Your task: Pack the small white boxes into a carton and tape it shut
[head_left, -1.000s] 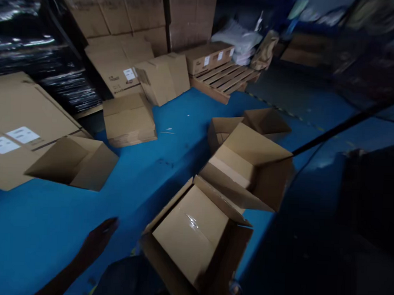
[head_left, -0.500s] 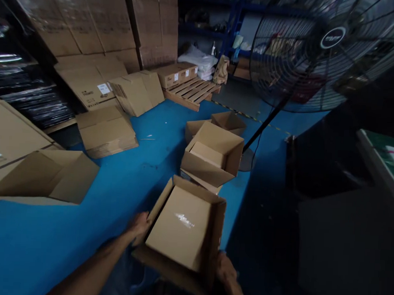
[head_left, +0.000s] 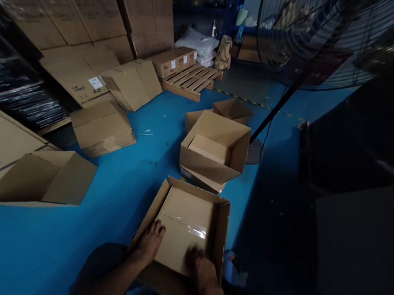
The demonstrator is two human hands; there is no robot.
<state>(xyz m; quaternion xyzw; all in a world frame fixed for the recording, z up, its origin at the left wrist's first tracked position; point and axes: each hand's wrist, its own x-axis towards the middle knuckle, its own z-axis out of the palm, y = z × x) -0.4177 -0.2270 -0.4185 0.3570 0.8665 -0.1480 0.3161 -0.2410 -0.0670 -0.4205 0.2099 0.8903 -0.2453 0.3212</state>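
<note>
Head view: carton opens roughly upward

Two hands, one wooden pallet, one fan (wire-caged)

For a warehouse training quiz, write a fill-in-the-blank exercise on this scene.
The left hand and right hand touch the inside of an open cardboard box, across whose bottom runs a strip of clear ____.
The floor beside the box is painted ____.
The labelled cartons at the back sit on a wooden ____.

Missing words: tape, blue, pallet.
</note>
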